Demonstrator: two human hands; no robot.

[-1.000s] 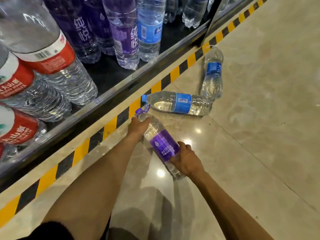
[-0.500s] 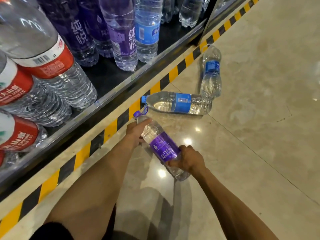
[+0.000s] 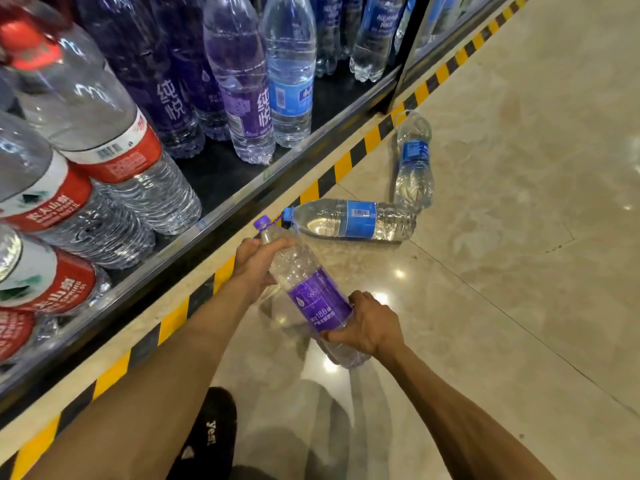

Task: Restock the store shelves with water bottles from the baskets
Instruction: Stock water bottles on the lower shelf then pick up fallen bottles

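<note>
A purple-labelled water bottle [image 3: 311, 296] is held tilted above the floor, purple cap pointing up-left toward the shelf. My left hand [image 3: 258, 263] grips its neck and shoulder; my right hand [image 3: 369, 323] grips its lower body just below the label. Two blue-labelled bottles lie on the floor: one on its side [image 3: 349, 220] just beyond the cap, another [image 3: 414, 162] farther back by the striped edge. The bottom shelf [image 3: 221, 174] holds standing purple and blue bottles, with red-labelled ones at the left.
A yellow-and-black striped kerb [image 3: 343, 166] runs along the shelf base. Polished beige floor tiles [image 3: 519, 237] spread to the right. A black shoe [image 3: 211, 441] shows at the bottom centre. A dark upright post [image 3: 408, 57] divides the shelf units.
Both hands have lifted the purple-labelled bottle off the floor and slightly nearer me. The view has dropped closer to the shelf; the two blue-labelled bottles lie unmoved.
</note>
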